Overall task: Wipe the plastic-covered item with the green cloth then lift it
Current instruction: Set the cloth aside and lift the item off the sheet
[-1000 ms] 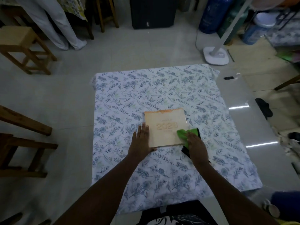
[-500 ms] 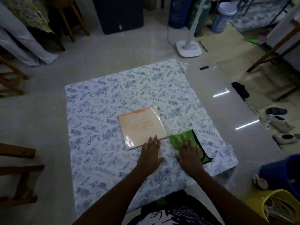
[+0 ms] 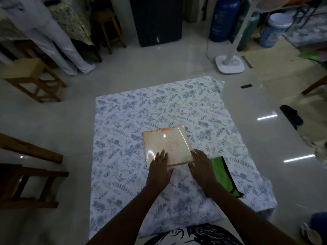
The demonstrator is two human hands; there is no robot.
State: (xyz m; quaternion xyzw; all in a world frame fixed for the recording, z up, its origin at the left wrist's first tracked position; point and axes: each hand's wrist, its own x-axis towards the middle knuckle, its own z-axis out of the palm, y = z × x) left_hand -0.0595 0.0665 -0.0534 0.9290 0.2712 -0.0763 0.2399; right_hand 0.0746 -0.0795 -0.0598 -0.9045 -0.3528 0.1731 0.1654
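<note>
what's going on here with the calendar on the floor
A person kneels or sits at a floral sheet spread on the floor. A plastic-wrapped 2026 calendar lies flat on it. The left hand rests on the calendar's near left corner, and the right hand is at its near right edge, both open. The green cloth lies on the sheet beside the right hand, not held. The calendar is not yet lifted.

A floral sheet (image 3: 159, 110) is spread flat on the glossy tiled floor (image 3: 70, 117). Beyond it stand a black cabinet (image 3: 155, 20), a blue gas cylinder (image 3: 223, 20) and a white fan base (image 3: 230, 64); wooden stools (image 3: 30, 76) sit off to the left
</note>
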